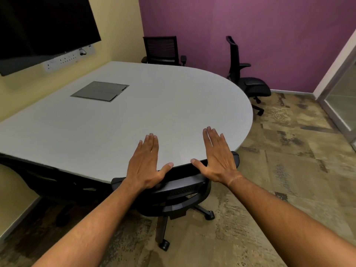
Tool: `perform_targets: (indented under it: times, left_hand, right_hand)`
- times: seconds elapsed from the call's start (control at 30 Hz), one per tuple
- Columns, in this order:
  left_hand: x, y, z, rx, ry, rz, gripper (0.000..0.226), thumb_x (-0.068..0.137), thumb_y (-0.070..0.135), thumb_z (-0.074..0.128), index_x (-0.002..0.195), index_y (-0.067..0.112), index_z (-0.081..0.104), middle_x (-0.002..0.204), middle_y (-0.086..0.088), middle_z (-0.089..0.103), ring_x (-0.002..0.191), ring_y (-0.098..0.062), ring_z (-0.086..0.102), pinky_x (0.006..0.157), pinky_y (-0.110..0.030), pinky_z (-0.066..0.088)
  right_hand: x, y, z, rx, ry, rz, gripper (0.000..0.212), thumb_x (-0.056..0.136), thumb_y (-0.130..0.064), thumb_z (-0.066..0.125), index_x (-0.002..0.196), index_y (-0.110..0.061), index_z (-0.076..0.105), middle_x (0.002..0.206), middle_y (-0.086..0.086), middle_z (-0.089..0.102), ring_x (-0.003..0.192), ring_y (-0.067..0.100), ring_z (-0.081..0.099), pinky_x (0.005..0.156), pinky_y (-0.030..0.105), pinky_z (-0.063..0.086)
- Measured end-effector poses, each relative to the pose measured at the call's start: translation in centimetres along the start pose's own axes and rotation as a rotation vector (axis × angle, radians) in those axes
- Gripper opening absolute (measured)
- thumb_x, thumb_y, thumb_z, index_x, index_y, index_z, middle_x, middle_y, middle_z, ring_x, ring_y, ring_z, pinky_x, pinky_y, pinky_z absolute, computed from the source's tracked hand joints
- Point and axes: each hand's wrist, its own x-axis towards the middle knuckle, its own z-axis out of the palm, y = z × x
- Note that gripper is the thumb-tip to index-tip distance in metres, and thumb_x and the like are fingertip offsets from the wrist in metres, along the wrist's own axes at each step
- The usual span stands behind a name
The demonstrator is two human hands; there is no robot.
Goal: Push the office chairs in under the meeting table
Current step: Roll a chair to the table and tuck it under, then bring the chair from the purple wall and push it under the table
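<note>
A grey meeting table point(154, 105) with a rounded right end fills the middle of the view. Right below me a black office chair point(179, 191) sits tucked against the table's near edge, its backrest top under my hands. My left hand point(146, 164) and my right hand point(217, 157) are held flat with straight fingers spread, above the backrest and the table edge. A second black chair point(161, 50) stands at the far side, close to the table. A third black chair point(244, 78) stands side-on at the far right, off the table's rounded end.
A dark screen point(42, 27) hangs on the yellow wall at left above a socket strip point(69, 58). A grey cable hatch point(100, 91) is set in the tabletop. Another dark chair point(48, 182) is under the table at left. Patterned carpet point(289, 170) lies to the right, a glass door point(342, 93) beyond.
</note>
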Motion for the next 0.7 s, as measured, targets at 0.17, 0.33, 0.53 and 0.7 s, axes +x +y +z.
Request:
perform_targets:
  times: [0.17, 0.33, 0.53, 0.7]
  left_hand:
    - [4.6, 2.9, -0.2, -0.02, 0.05, 0.136, 0.098, 0.083, 0.075, 0.014, 0.149, 0.011, -0.018, 0.159, -0.008, -0.019, 0.147, -0.018, -0.018, 0.118, -0.032, -0.013]
    - [9.6, 6.3, 0.5, -0.025, 0.071, 0.263, 0.097, 0.083, 0.074, 0.015, 0.151, 0.011, -0.014, 0.16, -0.008, -0.016, 0.147, -0.019, -0.017, 0.117, -0.032, -0.015]
    - [16.6, 12.0, 1.0, -0.069, 0.094, 0.364, 0.094, 0.085, 0.071, 0.02, 0.152, 0.012, -0.012, 0.16, -0.006, -0.016, 0.146, -0.017, -0.019, 0.114, -0.028, -0.019]
    - [23.4, 17.6, 2.3, -0.068, 0.123, 0.406, 0.093, 0.085, 0.071, 0.018, 0.152, 0.013, -0.01, 0.161, -0.006, -0.014, 0.146, -0.018, -0.018, 0.113, -0.028, -0.019]
  right_hand:
    - [1.6, 1.9, -2.6, -0.023, 0.088, 0.091, 0.098, 0.086, -0.068, 0.032, 0.154, -0.008, -0.005, 0.163, 0.015, -0.004, 0.15, 0.025, -0.007, 0.12, 0.04, -0.009]
    - [1.6, 5.1, -4.4, -0.058, 0.135, 0.191, 0.095, 0.088, -0.066, 0.031, 0.154, -0.007, -0.003, 0.162, 0.016, -0.003, 0.15, 0.026, -0.005, 0.121, 0.042, -0.006]
    - [2.0, 11.4, -6.7, -0.075, 0.187, 0.309, 0.093, 0.091, -0.061, 0.04, 0.154, -0.007, -0.001, 0.162, 0.018, 0.003, 0.15, 0.03, 0.001, 0.121, 0.048, 0.002]
    - [3.6, 18.9, -8.5, -0.11, 0.219, 0.362, 0.094, 0.088, -0.064, 0.035, 0.154, -0.006, 0.001, 0.162, 0.018, 0.004, 0.15, 0.03, 0.001, 0.121, 0.047, 0.001]
